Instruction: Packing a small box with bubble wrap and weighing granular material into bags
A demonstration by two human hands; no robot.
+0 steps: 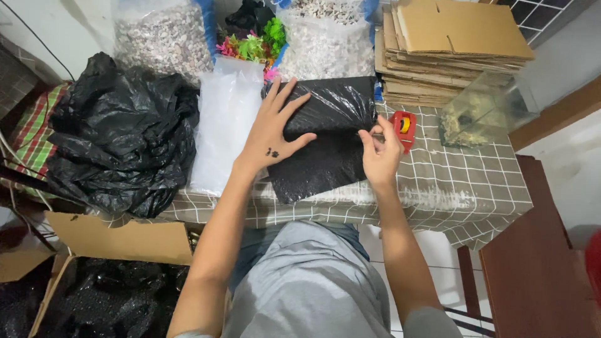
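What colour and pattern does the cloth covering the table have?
The tablecloth is grey-brown with a grid of thin white lines, seen in the head view.

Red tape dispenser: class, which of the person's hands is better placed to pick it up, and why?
Probably the right hand: it is beside the red tape dispenser, while the left hand lies flat on the black bag.

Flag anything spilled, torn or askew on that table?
Nothing spilled or torn that I can see. The left hand lies flat on the folded black bag; the right hand pinches its edge. Only oddities: the cardboard stack is fanned unevenly, and the clear tank sits tilted at the table edge.
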